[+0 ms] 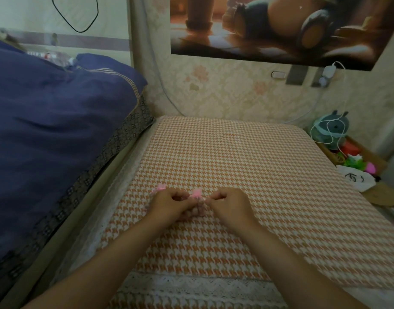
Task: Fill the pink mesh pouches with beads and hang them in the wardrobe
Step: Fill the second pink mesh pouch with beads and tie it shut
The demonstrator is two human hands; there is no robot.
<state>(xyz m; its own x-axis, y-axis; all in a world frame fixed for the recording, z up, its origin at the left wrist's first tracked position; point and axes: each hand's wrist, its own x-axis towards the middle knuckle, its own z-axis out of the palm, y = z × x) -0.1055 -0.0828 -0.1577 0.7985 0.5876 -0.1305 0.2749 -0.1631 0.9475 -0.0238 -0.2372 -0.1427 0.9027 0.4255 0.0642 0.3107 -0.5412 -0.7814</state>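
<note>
A small pink mesh pouch (197, 197) sits between my two hands on the orange-and-white houndstooth table cover (247, 157). My left hand (169, 204) pinches the drawstring on the pouch's left side. On the other side my right hand (230, 202) pinches the string as well. The pouch's gathered top shows pink; its lower part looks darker and filled. Another bit of pink mesh (159, 188) peeks out behind my left hand. I cannot make out single beads.
A bed with a dark blue duvet (53, 121) runs along the left. A wooden tray (356, 157) with a teal plush, cables and small colourful items stands at the right edge. A flowered wall and a poster (280, 30) lie beyond the table.
</note>
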